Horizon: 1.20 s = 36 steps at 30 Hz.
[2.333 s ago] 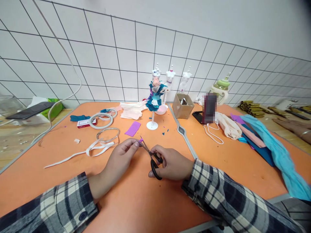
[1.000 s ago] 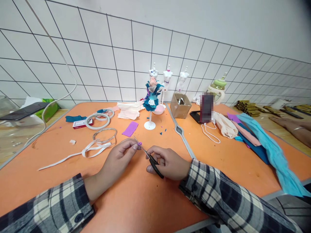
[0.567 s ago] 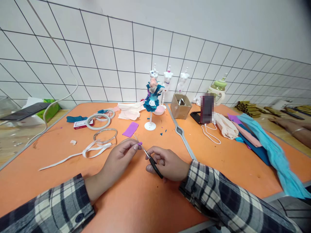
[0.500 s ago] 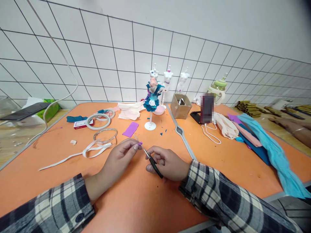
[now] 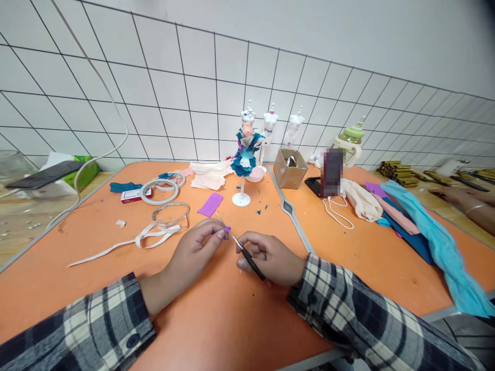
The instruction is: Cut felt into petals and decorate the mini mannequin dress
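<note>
My left hand (image 5: 199, 247) pinches a small purple crepe paper piece (image 5: 228, 229) between thumb and fingertips. Black-handled scissors (image 5: 252, 263), turned nearly edge-on, sit in my right hand (image 5: 273, 257), whose fingers curl round the handle. Their slim metal blades reach the purple piece; whether they are cutting it cannot be made out. Just beyond the left fingers lies a flat purple strip (image 5: 210, 204). Further back, a small dress form (image 5: 246, 154) wears a teal and peach paper outfit on a white stand.
Tape rolls (image 5: 159, 191) and loose white ribbon (image 5: 154, 238) lie on the left. A cardboard box (image 5: 290, 169), a phone (image 5: 332, 172) and a green-lidded bottle (image 5: 350, 139) stand at the back right. Blue crepe paper (image 5: 436, 232) hangs over the right edge. Another person's arm (image 5: 477, 206) rests beyond.
The view has shifted slightly, so the scene sits a little further right. Both hands keep nearly the same hold, with the purple piece and scissors still together.
</note>
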{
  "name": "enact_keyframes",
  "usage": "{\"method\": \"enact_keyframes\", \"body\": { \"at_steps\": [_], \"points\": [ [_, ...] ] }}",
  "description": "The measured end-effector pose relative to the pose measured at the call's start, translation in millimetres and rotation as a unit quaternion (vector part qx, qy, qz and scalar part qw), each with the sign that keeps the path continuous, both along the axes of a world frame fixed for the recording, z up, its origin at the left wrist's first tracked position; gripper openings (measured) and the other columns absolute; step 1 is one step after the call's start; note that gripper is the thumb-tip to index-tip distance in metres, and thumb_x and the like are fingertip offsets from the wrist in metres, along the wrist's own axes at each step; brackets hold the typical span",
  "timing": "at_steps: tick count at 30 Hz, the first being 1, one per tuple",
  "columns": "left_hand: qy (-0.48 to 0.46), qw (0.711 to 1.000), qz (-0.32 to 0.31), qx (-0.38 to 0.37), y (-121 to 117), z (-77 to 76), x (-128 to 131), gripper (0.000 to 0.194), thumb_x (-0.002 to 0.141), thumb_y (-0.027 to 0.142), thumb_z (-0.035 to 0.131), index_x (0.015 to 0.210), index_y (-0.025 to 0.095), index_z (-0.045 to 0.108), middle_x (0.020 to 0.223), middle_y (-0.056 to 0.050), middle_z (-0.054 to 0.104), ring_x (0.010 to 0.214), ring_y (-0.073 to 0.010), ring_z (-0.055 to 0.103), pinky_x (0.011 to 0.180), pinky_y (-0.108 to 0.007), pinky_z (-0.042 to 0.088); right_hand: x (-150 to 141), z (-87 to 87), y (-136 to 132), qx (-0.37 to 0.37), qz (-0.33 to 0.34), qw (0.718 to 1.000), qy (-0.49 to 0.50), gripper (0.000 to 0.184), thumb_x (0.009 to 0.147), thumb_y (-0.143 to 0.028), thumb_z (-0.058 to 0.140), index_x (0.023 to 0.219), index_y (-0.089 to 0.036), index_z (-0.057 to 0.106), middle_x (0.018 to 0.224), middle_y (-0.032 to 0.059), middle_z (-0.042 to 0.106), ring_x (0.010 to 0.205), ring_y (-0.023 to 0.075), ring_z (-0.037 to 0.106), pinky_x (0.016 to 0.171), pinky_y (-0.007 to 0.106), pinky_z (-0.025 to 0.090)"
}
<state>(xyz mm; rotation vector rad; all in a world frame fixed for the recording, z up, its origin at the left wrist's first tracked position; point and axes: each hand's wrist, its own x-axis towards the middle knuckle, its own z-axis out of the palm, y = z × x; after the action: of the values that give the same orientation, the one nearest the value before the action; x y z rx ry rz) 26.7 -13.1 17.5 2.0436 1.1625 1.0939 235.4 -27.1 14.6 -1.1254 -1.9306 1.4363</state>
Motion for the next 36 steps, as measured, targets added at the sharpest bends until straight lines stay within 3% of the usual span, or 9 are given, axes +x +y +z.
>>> {"method": "enact_keyframes", "body": {
  "at_steps": [16, 22, 27, 36],
  "points": [
    [0.022, 0.999, -0.009, 0.021, 0.7, 0.8, -1.0, 0.026, 0.091, 0.036, 0.048, 0.076, 0.021, 0.063, 0.085, -0.006, 0.069, 0.082, -0.0204, 0.062, 0.079, -0.032, 0.050, 0.8, 1.7, 0.6, -0.015, 0.013, 1.000, 0.011, 0.028, 0.081, -0.040, 0.067, 0.098, -0.021, 0.054, 0.063, -0.0082, 0.045, 0.048, 0.0053, 0.034, 0.043, 0.018, 0.025],
    [0.031, 0.999, -0.023, 0.037, 1.4, -2.0, -2.4, 0.025, 0.093, 0.032, 0.046, 0.077, 0.021, 0.062, 0.082, -0.004, 0.066, 0.079, -0.0193, 0.061, 0.075, -0.029, 0.048, 1.7, 0.8, 1.2, -0.038, 0.030, 0.999, 0.022, 0.028, 0.082, -0.038, 0.066, 0.102, -0.022, 0.053, 0.066, -0.0081, 0.045, 0.049, 0.0055, 0.039, 0.041, 0.016, 0.031],
    [0.030, 0.998, -0.034, 0.046, 1.2, -4.5, -3.4, 0.024, 0.093, 0.030, 0.046, 0.078, 0.020, 0.062, 0.082, -0.004, 0.065, 0.080, -0.0190, 0.060, 0.075, -0.029, 0.047, 1.8, 1.2, 2.8, -0.015, 0.027, 0.999, 0.029, 0.026, 0.081, -0.035, 0.068, 0.099, -0.020, 0.055, 0.061, -0.0093, 0.042, 0.047, 0.0041, 0.036, 0.041, 0.015, 0.030],
    [-0.015, 0.999, -0.039, -0.004, 0.3, -5.3, -3.6, 0.022, 0.095, 0.031, 0.047, 0.081, 0.020, 0.060, 0.084, -0.003, 0.063, 0.082, -0.0186, 0.058, 0.078, -0.029, 0.043, 3.3, 1.1, 3.4, -0.091, 0.030, 0.994, 0.053, 0.036, 0.080, -0.045, 0.068, 0.104, -0.024, 0.052, 0.072, -0.0060, 0.045, 0.053, 0.0075, 0.043, 0.038, 0.017, 0.044]
  ]
}}
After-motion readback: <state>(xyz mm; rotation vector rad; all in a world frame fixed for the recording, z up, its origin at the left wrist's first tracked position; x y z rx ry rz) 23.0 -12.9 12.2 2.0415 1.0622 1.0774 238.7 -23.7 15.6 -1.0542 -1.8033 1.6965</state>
